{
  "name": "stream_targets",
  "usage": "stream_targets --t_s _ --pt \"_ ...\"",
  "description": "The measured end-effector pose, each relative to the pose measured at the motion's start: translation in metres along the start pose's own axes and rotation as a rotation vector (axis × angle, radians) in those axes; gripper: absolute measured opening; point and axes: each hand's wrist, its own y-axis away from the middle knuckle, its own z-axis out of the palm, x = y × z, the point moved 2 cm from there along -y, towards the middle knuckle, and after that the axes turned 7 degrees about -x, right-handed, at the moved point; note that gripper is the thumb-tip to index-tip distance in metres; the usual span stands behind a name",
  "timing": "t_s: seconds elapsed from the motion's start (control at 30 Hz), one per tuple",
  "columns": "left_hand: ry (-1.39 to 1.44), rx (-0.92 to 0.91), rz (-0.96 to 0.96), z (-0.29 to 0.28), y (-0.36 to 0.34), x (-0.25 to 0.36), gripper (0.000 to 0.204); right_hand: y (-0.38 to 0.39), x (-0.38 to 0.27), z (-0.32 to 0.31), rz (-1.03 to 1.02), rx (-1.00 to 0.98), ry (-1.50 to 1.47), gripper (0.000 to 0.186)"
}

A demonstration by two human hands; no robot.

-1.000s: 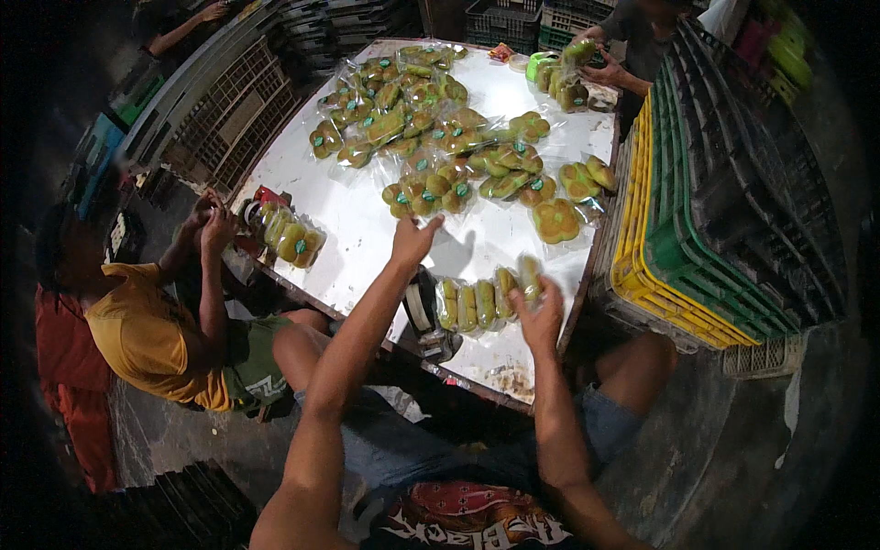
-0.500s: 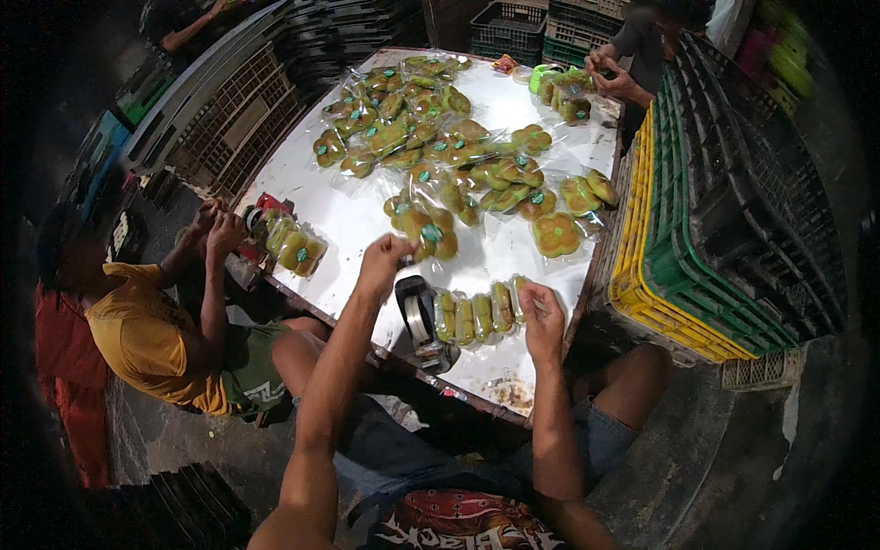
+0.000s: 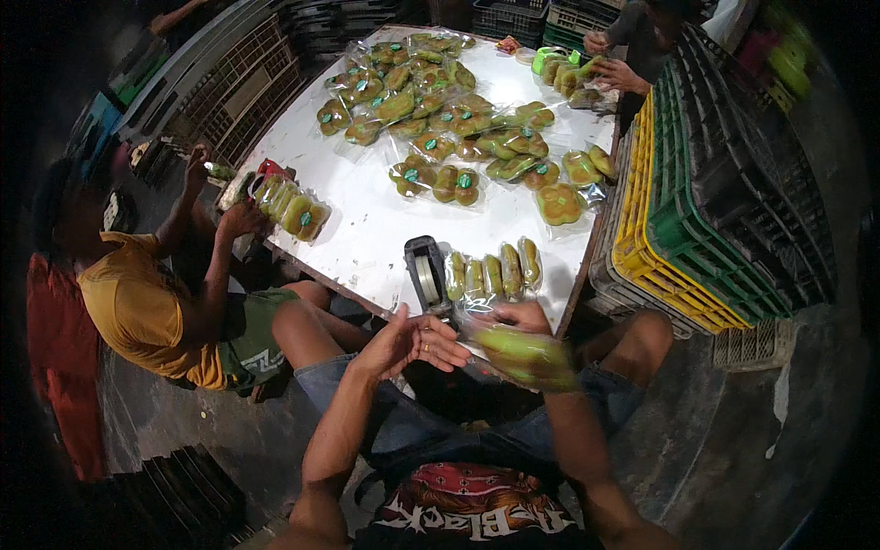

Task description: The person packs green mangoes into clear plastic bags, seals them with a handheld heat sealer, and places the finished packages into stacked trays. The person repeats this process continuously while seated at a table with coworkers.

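Close to the table's front edge, my right hand (image 3: 524, 318) grips a clear bag of green fruit (image 3: 522, 357), which is smeared by motion. Beside it on the left, my left hand (image 3: 412, 345) is open with its fingers stretched toward the bag and nothing in it. Just beyond both hands stands a black tape dispenser (image 3: 427, 272) with a roll of clear tape. Right of the dispenser is a row of clear-wrapped green fruit packs (image 3: 492, 273), standing on edge. Farther off, a large heap of bagged green-brown fruit (image 3: 431, 115), several with small teal labels, covers the white table (image 3: 357, 220).
A person in a yellow shirt (image 3: 137, 298) sits at the left, by another row of fruit packs (image 3: 291, 207). Another person's hand (image 3: 621, 76) handles packs at the far right corner. Stacked yellow, green and black crates (image 3: 678, 211) rise along the right side.
My left hand has drawn back from a bagged pack by the heap and opened. My right hand has left the row and come nearer me, now with a bag of fruit.
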Motion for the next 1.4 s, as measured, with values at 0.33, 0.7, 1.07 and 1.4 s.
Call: stream_targets --t_s 0.33,0.7,1.07,1.4 --pt "-0.302 0.459 0.12 0.023 -0.02 0.007 0.037 -0.007 0.012 0.01 -0.395 0.283 0.24 0.027" --pt "-0.394 0.506 0.395 0.039 -0.024 0.008 0.042 -0.002 -0.006 0.057 -0.603 0.519 0.491 0.057" --pt "-1.305 0.629 0.435 0.054 -0.021 0.017 0.029 -0.005 0.015 0.031 -0.38 -0.067 -0.407 0.04" --pt "-0.8 0.751 0.046 0.038 -0.02 -0.001 0.023 -0.003 0.023 0.027 -0.064 0.266 -0.038 0.024"
